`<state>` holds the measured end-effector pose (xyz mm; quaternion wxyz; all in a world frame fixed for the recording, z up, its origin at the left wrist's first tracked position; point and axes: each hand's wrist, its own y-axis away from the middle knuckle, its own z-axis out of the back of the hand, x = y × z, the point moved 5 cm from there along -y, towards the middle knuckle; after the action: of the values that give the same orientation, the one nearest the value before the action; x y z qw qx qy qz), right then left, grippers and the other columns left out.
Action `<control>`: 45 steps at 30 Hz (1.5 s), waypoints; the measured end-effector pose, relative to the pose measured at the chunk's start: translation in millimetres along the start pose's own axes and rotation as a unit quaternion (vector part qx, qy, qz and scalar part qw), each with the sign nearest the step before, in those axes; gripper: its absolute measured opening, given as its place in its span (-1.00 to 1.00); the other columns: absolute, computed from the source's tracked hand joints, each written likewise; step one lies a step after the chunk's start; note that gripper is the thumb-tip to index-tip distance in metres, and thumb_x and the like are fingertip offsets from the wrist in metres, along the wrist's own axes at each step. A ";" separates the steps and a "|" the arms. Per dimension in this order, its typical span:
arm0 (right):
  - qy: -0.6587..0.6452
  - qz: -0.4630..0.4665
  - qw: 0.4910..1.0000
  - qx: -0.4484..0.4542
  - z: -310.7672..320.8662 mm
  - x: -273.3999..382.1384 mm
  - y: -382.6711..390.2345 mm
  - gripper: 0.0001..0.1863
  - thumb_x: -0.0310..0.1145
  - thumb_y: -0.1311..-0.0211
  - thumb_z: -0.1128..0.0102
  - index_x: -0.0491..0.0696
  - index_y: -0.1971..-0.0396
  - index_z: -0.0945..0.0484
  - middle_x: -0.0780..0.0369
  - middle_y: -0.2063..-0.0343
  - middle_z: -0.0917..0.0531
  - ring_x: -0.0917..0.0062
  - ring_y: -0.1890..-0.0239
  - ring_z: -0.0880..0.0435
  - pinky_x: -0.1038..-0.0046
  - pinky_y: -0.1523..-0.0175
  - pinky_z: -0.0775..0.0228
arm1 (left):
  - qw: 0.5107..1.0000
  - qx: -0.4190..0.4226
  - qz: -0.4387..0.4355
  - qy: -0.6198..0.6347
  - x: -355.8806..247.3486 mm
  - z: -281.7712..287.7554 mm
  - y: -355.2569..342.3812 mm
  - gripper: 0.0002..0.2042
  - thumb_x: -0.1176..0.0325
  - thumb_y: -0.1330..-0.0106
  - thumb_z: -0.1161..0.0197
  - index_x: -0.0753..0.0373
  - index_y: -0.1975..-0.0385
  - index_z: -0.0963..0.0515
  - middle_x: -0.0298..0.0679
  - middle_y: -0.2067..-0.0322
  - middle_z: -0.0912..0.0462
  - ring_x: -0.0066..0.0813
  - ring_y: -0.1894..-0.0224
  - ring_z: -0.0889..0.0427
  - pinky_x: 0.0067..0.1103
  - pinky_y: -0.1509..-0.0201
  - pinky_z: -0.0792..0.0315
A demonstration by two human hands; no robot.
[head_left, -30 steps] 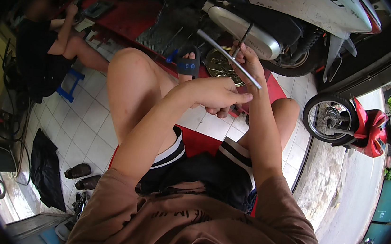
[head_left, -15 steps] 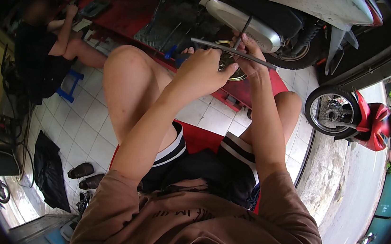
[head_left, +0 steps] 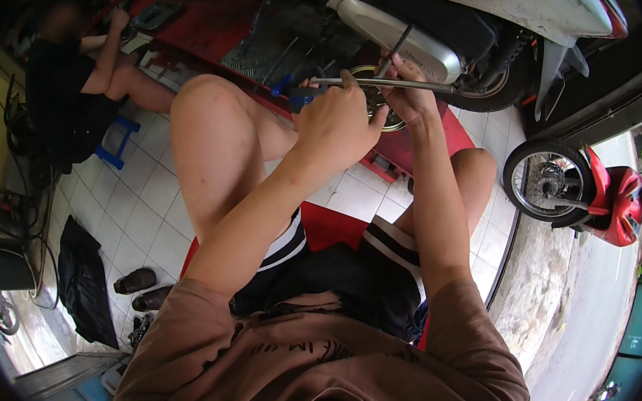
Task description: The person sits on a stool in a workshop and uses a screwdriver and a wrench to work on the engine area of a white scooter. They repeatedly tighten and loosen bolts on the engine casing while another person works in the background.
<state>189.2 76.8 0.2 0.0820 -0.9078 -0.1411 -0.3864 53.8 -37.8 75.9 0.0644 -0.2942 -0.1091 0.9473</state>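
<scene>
My right hand (head_left: 407, 92) is closed around a dark metal T-shaped bar tool (head_left: 419, 86), near where its short arm meets the long bar. The long bar lies roughly level, and the short arm points up and away. My left hand (head_left: 341, 120) is beside it, its index finger reaching the bar and its thumb apart. Under its curled fingers a blue and dark object (head_left: 299, 98) shows in part; its kind is hidden. Just beyond both hands is a round gold-rimmed thing (head_left: 365, 70), partly covered by them.
A scooter (head_left: 401, 37) stands on the red platform (head_left: 197, 35) ahead. Several tools lie on the platform by a blue-handled tool (head_left: 280, 85). At the left, another person (head_left: 60, 79) sits on a blue stool (head_left: 116, 140). A red motorbike (head_left: 611, 196) stands at the right.
The long bar has turned from a slant to nearly level. My left index finger has stretched out along it, and more of the blue object shows.
</scene>
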 end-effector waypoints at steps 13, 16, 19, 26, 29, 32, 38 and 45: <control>-0.030 0.012 0.998 0.046 8.3 -5.7 -7.8 -0.78 -0.30 -0.34 -0.05 -0.17 0.22 -0.42 0.40 0.63 -0.27 0.71 0.58 -0.16 0.64 0.45 -0.07 | 0.921 0.224 -0.199 0.249 -27.6 -5.5 14.0 -0.46 0.18 -0.26 -0.17 0.69 0.09 -0.36 0.03 0.67 -0.56 -0.19 0.60 -0.62 -0.40 0.44 -0.46; -0.015 -0.018 0.999 0.037 -0.3 -10.2 0.1 -0.76 -0.29 -0.33 -0.06 -0.17 0.22 -0.42 0.40 0.64 -0.28 0.71 0.59 -0.16 0.65 0.46 -0.06 | 0.991 -0.011 0.008 0.130 -8.3 13.2 -4.4 -0.57 0.19 -0.26 -0.19 0.50 0.11 -0.43 -0.05 0.71 -0.54 -0.29 0.61 -0.59 -0.45 0.41 -0.42; -0.028 0.010 0.998 0.046 5.6 0.6 -5.8 -0.76 -0.29 -0.33 -0.07 -0.18 0.23 -0.43 0.39 0.64 -0.28 0.71 0.58 -0.17 0.66 0.46 -0.06 | 0.965 0.175 -0.092 0.173 -13.5 -1.6 -2.8 -0.50 0.17 -0.27 -0.17 0.62 0.10 -0.38 -0.10 0.72 -0.53 -0.34 0.59 -0.61 -0.47 0.36 -0.45; 0.001 0.003 0.999 0.033 3.2 -7.8 -6.2 -0.78 -0.33 -0.32 -0.07 -0.19 0.22 -0.44 0.38 0.62 -0.30 0.71 0.56 -0.18 0.62 0.43 -0.07 | 0.967 0.219 -0.034 0.125 -5.8 -7.4 -0.1 -0.56 0.07 -0.28 -0.15 0.41 0.16 -0.51 -0.20 0.74 -0.53 -0.40 0.56 -0.61 -0.48 0.09 -0.41; -0.007 0.003 1.000 0.028 -1.9 -6.9 -4.8 -0.76 -0.31 -0.32 -0.07 -0.19 0.19 -0.43 0.42 0.62 -0.29 0.73 0.56 -0.15 0.66 0.42 -0.06 | 0.957 0.253 -0.063 0.127 -3.4 -4.2 3.9 -0.61 0.08 -0.28 -0.15 0.38 0.27 -0.58 -0.19 0.76 -0.52 -0.35 0.57 -0.61 -0.43 -0.11 -0.32; -0.039 -0.006 0.998 0.045 1.0 -6.6 -6.3 -0.84 -0.39 -0.32 -0.05 -0.19 0.27 -0.45 0.37 0.62 -0.31 0.70 0.57 -0.16 0.62 0.43 -0.06 | 0.964 0.204 -0.112 0.132 -6.4 6.4 3.6 -0.66 0.14 -0.27 -0.16 0.36 0.27 -0.60 -0.19 0.75 -0.54 -0.32 0.60 -0.59 -0.38 -0.18 -0.26; -0.015 0.003 1.000 -0.023 5.9 -5.3 -4.8 -0.83 -0.39 -0.32 -0.05 -0.20 0.25 -0.45 0.37 0.61 -0.32 0.70 0.56 -0.17 0.63 0.43 -0.08 | 0.980 0.064 -0.162 0.098 -4.2 11.2 2.9 -0.65 0.27 -0.20 -0.23 0.32 0.06 -0.53 -0.10 0.64 -0.60 -0.15 0.53 -0.62 -0.34 0.02 -0.42; -0.041 0.027 0.996 -0.074 11.7 3.6 -4.9 -0.81 -0.37 -0.31 -0.08 -0.20 0.26 -0.44 0.37 0.60 -0.34 0.73 0.56 -0.19 0.67 0.42 -0.09 | 0.992 -0.021 -0.125 -0.005 1.1 1.2 -10.3 -0.74 0.26 -0.23 -0.21 0.32 0.24 -0.60 0.01 0.61 -0.59 -0.02 0.47 -0.62 -0.30 0.37 -0.49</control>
<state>198.0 85.2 -5.0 0.0191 -0.9299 -0.0911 -0.3557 52.8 -27.8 78.7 0.1756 -0.2746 -0.1648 0.9309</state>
